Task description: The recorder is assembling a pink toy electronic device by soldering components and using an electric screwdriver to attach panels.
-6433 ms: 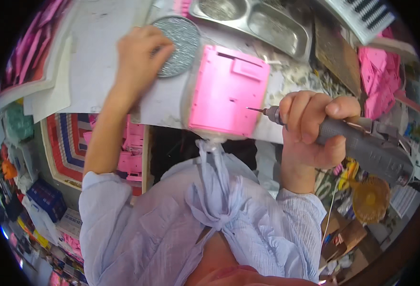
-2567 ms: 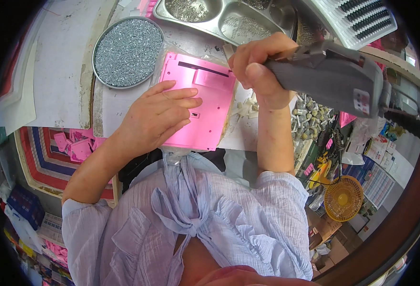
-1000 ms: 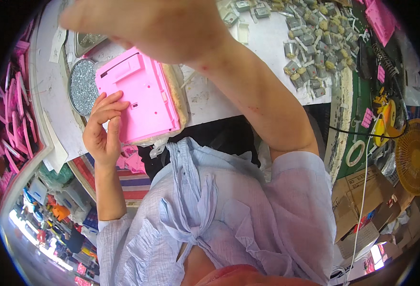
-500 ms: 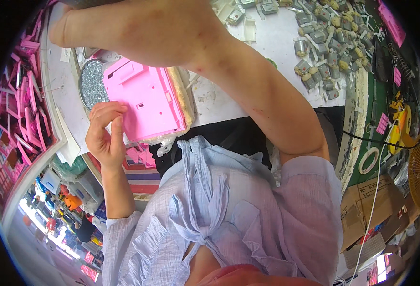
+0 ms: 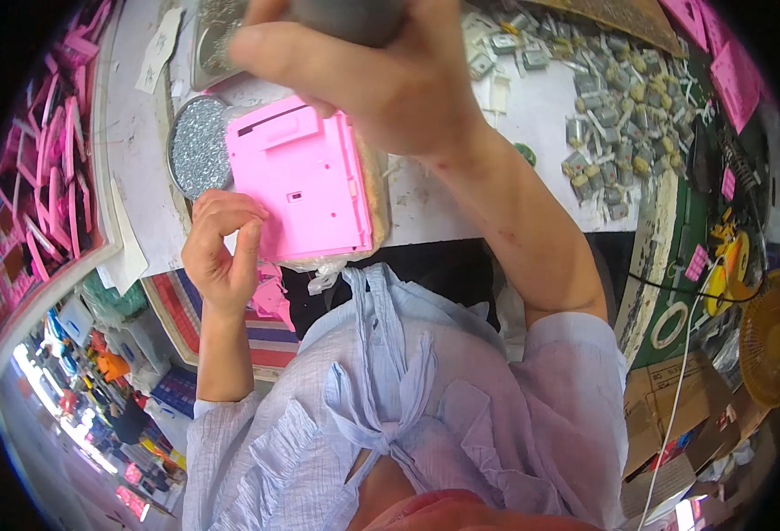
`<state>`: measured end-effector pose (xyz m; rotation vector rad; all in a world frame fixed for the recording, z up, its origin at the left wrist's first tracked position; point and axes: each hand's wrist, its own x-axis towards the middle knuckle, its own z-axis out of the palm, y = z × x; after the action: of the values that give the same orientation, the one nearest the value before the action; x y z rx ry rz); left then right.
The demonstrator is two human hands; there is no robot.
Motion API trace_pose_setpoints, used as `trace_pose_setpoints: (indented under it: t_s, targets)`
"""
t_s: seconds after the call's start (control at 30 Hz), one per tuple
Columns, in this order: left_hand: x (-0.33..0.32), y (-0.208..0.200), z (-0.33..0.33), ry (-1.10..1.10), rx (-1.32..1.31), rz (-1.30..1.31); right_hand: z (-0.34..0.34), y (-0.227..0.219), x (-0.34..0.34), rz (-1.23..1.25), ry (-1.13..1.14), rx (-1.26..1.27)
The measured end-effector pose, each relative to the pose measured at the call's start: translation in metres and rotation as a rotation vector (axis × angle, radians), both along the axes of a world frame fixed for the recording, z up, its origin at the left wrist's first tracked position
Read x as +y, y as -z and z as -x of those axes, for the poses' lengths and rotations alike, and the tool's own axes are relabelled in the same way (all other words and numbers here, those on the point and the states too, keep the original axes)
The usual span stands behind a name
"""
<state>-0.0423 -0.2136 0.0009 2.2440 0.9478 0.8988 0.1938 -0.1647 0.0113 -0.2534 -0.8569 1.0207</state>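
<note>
A pink plastic housing panel (image 5: 306, 190) with small holes and a raised block lies on a padded, plastic-wrapped support (image 5: 376, 190) at the table's near edge. My left hand (image 5: 222, 248) is at its left edge, fingers curled and closed on the rim. Above the panel's far right corner is my right hand (image 5: 390, 88), wrapped round a thick dark grey rounded tool (image 5: 350, 16). The frame's top edge cuts that tool off, so its kind and tip are hidden. Beside the panel's left edge stands a round dish (image 5: 172, 159) full of small silvery screws.
Many small motor-like metal parts (image 5: 616, 133) are heaped on the table's right side. A metal tray (image 5: 204, 53) sits beyond the screw dish. Pink frames (image 5: 49, 186) fill a crate at far left. A black cable (image 5: 673, 288) and cardboard boxes (image 5: 673, 398) are at right.
My right hand has moved right, from over the far left to above the panel's far right corner, bringing more of the dark tool into view. My left hand stays on the panel's edge.
</note>
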Motion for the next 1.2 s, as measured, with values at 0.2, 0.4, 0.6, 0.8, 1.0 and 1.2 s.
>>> trace_pose_setpoints:
  t_s: [0.2, 0.4, 0.6, 0.8, 1.0, 1.2]
  targets:
    - [0.004, 0.003, 0.015, 0.021, -0.044, -0.021, -0.011, 0.002, -0.007, 0.093, 0.165, -0.289]
    - [0.009, -0.005, 0.017, 0.037, 0.015, -0.041, -0.027, -0.013, -0.008, 0.247, 0.017, -0.341]
    - [0.013, -0.007, 0.020, 0.056, -0.032, 0.013, -0.033, -0.017, -0.005, 0.199, 0.004, -0.452]
    - [0.030, 0.004, 0.022, 0.129, -0.130, 0.079, -0.028, -0.032, -0.007, 0.213, -0.094, -0.358]
    - [0.048, 0.012, 0.034, 0.121, -0.108, 0.098, -0.040, -0.028, 0.005, 0.118, -0.178, -0.474]
    - [0.092, 0.009, 0.061, -0.218, 0.201, -0.033, -0.027, -0.022, 0.006, 0.363, 0.203, -0.612]
